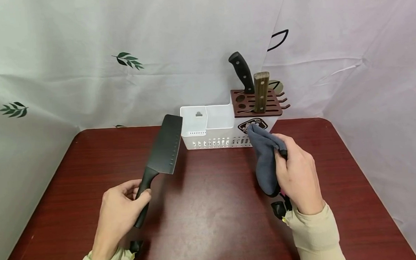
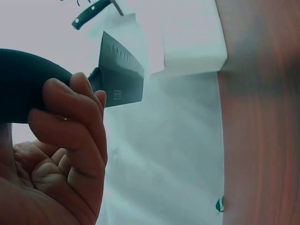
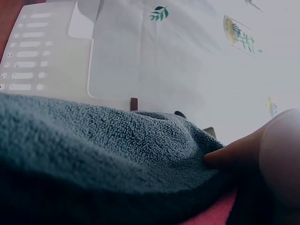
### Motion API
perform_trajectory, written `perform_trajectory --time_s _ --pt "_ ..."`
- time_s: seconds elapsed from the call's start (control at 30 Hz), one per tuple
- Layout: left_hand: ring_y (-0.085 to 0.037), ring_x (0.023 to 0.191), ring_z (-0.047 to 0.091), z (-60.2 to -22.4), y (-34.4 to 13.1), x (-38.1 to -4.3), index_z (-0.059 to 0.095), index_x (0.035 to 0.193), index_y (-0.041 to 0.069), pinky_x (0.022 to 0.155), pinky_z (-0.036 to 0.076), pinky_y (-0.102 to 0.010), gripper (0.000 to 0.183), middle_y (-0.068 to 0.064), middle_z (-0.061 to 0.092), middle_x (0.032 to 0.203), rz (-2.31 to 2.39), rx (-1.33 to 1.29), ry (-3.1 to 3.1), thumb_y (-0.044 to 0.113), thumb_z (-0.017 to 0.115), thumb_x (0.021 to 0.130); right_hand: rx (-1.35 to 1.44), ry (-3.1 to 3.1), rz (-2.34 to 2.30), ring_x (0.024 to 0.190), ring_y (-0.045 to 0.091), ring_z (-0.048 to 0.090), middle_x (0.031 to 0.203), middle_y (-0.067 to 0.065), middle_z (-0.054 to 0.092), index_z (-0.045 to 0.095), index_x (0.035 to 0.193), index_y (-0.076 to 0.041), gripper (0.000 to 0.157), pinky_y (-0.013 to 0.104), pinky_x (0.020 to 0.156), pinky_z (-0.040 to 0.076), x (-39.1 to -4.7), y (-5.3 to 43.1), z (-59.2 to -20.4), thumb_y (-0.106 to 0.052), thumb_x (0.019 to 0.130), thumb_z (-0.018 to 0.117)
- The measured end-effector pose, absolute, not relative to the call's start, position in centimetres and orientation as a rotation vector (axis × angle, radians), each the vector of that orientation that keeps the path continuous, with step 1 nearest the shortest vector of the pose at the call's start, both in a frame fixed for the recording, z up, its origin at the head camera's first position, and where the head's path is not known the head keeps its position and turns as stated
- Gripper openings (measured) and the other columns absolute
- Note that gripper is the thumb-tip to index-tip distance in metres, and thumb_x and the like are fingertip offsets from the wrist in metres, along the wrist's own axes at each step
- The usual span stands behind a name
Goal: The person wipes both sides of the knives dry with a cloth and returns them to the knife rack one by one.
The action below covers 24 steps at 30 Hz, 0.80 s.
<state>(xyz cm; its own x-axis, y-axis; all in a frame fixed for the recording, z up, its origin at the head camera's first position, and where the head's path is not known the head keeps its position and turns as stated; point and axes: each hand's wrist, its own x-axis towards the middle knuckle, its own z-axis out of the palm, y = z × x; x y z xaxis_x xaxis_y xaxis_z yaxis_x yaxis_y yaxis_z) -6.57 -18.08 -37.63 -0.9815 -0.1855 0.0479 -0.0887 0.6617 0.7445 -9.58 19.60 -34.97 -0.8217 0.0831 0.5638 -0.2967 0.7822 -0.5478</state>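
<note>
My left hand [image 1: 122, 213] grips the black handle of a cleaver [image 1: 166, 144], its broad dark blade raised and tilted up to the right above the table. In the left wrist view, fingers curl about the handle and the blade [image 2: 122, 75] shows beyond them. On the right, my right hand [image 1: 298, 172] pinches a folded grey-blue cloth [image 1: 265, 162] that hangs down in front of the knife rack. This cloth [image 3: 117, 140] fills the lower part of the right wrist view, with the thumb pressing on it. The cleaver and the cloth are apart.
A white perforated rack [image 1: 212, 139] stands at the table's back edge. Its brown slotted top [image 1: 273, 103] holds a black-handled knife [image 1: 242, 71] and a wooden-handled knife [image 1: 261, 92]. White patterned sheets [image 1: 189, 48] enclose the dark red table [image 1: 206, 224] at the back and sides.
</note>
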Motion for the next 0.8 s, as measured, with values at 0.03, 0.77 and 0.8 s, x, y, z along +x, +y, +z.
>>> perform_trajectory --time_s 0.03,0.77,0.8 --pt "-0.011 0.062 0.063 -37.6 -17.9 -6.5 0.076 0.106 0.009 0.060 0.046 -0.023 0.022 0.001 0.071 0.077 -1.232 0.215 -2.757 0.017 0.073 0.085 0.164 -2.388 0.864 0.095 0.039 0.068 0.115 0.014 0.071 0.065 0.126 -0.008 0.031 0.055 0.083 0.050 -9.6 19.6 -35.0 -0.003 0.096 0.060" --pt "-0.010 0.056 0.062 -37.8 -16.0 -6.1 0.076 0.101 0.015 0.056 0.052 -0.027 0.028 0.008 0.067 0.072 -1.453 -0.277 -2.719 0.001 0.073 0.077 0.259 -2.316 0.892 0.097 0.033 0.068 0.113 0.012 0.071 0.065 0.128 -0.008 0.034 0.048 0.084 0.050 -9.7 19.3 -35.2 0.000 0.096 0.060" --pt "-0.009 0.055 0.061 -37.9 -15.9 -6.1 0.075 0.100 0.017 0.055 0.051 -0.026 0.029 0.009 0.066 0.071 -1.456 -0.316 -2.712 0.000 0.073 0.077 0.263 -2.314 0.894 0.097 0.033 0.068 0.114 0.012 0.071 0.065 0.128 -0.008 0.034 0.048 0.084 0.050 -9.7 19.3 -35.2 0.000 0.096 0.060"
